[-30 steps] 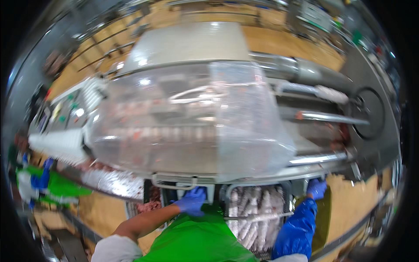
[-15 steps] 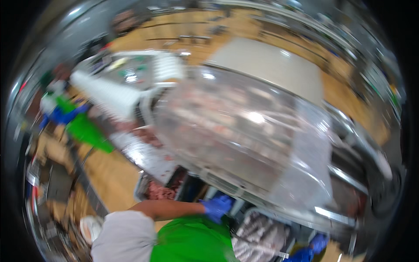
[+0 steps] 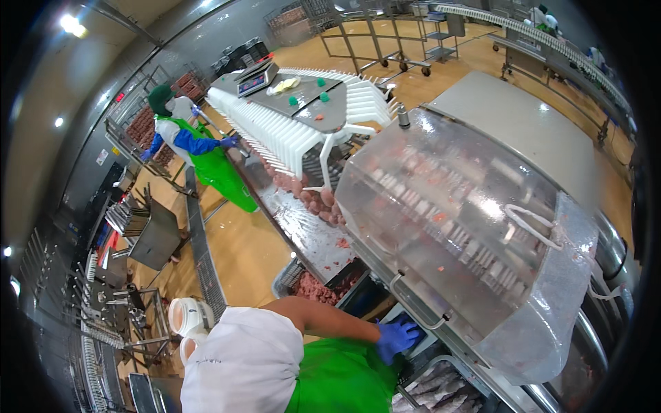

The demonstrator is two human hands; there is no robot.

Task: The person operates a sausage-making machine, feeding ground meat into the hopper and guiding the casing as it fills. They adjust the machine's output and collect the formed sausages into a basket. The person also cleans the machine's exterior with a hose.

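Observation:
My left hand (image 3: 396,339), in a blue glove, rests with fingers apart on a grey panel or container edge (image 3: 427,344) just below the machine's clear cover (image 3: 447,248). Beside it lies a crate holding long pale wrapped pieces (image 3: 441,385). To its left stands a crate of minced pink meat (image 3: 313,286), under the end of a steel tray (image 3: 303,234) with scattered meat bits. Reddish meat lumps (image 3: 310,203) lie along the white slatted conveyor (image 3: 251,138). My right hand is not in view.
A person in a green apron (image 3: 217,179) works at the conveyor's far left; others (image 3: 544,20) are at the back right. Steel racks (image 3: 372,38), a scale (image 3: 255,79), white tubs (image 3: 189,316), a floor drain (image 3: 206,275) and steel pipes (image 3: 613,255) surround the machine.
My view has swung left and up, bringing the conveyor, room and other people further into sight. My right hand has left the picture; my left hand stays below the machine's edge.

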